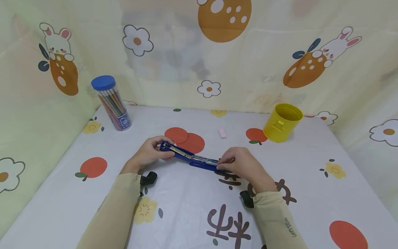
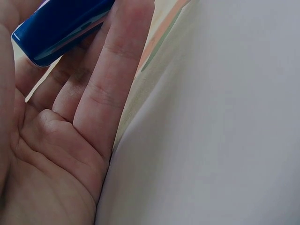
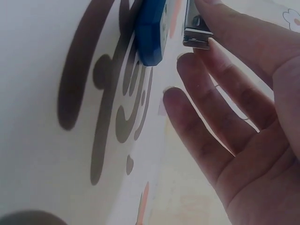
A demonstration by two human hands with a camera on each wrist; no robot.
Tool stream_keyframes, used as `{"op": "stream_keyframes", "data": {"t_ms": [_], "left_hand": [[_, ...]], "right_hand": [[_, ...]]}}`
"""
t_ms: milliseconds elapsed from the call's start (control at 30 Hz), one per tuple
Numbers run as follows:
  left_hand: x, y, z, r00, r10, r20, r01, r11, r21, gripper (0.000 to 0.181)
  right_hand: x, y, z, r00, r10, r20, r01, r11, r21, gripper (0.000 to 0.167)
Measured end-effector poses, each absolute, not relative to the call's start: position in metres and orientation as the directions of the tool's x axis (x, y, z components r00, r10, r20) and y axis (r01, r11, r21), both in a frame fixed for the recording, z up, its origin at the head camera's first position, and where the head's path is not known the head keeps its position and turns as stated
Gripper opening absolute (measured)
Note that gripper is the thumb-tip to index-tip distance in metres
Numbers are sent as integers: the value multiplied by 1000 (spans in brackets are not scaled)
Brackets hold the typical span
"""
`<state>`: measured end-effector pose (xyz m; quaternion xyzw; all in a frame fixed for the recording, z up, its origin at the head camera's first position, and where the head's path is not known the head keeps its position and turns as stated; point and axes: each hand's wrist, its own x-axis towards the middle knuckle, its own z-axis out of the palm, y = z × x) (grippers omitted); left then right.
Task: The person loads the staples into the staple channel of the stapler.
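A blue stapler point(image 1: 202, 166) is spread open above the table's middle, its metal inner parts facing up. At its left end, my left hand point(image 1: 150, 150) grips the blue cap between thumb and fingers. In the left wrist view the cap's smooth blue end point(image 2: 61, 35) lies across the fingers. My right hand point(image 1: 244, 164) pinches the other end with thumb and index finger. The right wrist view shows these on the metal magazine tip point(image 3: 197, 37), the other fingers extended. Beside it, apart from those fingers, is the blue base point(image 3: 150, 37). Whether staples lie inside is too small to tell.
A small pink block point(image 1: 222, 133) lies beyond the stapler. A yellow cup point(image 1: 275, 126) stands at the back right. At the back left is a clear tub of pencils with a blue lid point(image 1: 103, 83). A printed cloth point(image 1: 174, 214) covers the table.
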<state>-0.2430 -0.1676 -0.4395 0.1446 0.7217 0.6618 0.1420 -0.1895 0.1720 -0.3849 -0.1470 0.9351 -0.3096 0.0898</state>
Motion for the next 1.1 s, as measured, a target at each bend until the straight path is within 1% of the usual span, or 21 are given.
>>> {"op": "stream_keyframes", "data": {"t_ms": [133, 233, 333, 467, 567, 600, 767, 967, 1033, 1100], "left_hand": [[-242, -167, -440, -919, 393, -15, 21, 88, 996, 43], [-242, -167, -440, -922, 387, -20, 19, 98, 995, 43], [-241, -167, -440, -922, 386, -18, 21, 97, 995, 44], [-239, -167, -440, -922, 386, -19, 20, 95, 995, 46], [-239, -167, -440, -921, 388, -16, 20, 89, 996, 48], [-238, -167, -440, -921, 390, -10, 24, 83, 996, 49], [-238, -164, -437, -916, 400, 41, 54, 22, 998, 51], [-235, -150, -426, -905, 404, 135, 114, -76, 991, 48], [-234, -142, -421, -901, 404, 157, 135, -82, 987, 48], [-233, -133, -417, -904, 392, 169, 166, -43, 985, 46]], "right_hand": [[-191, 175, -389, -929, -366, -55, -260, 751, -608, 5], [-190, 177, -390, -930, -363, -63, -247, 741, -624, 9], [-189, 179, -389, -938, -330, -104, -186, 735, -652, 22], [-189, 184, -389, -946, -290, -143, -111, 707, -698, 50], [-190, 188, -393, -947, -285, -146, -92, 677, -730, 66], [-191, 190, -395, -948, -282, -149, -83, 668, -740, 69], [-192, 195, -400, -944, -297, -140, -80, 623, -778, 75], [-193, 197, -401, -943, -307, -131, -83, 595, -800, 81], [-194, 197, -399, -944, -307, -124, -87, 590, -803, 82], [-194, 197, -399, -944, -308, -120, -89, 586, -805, 83]]}}
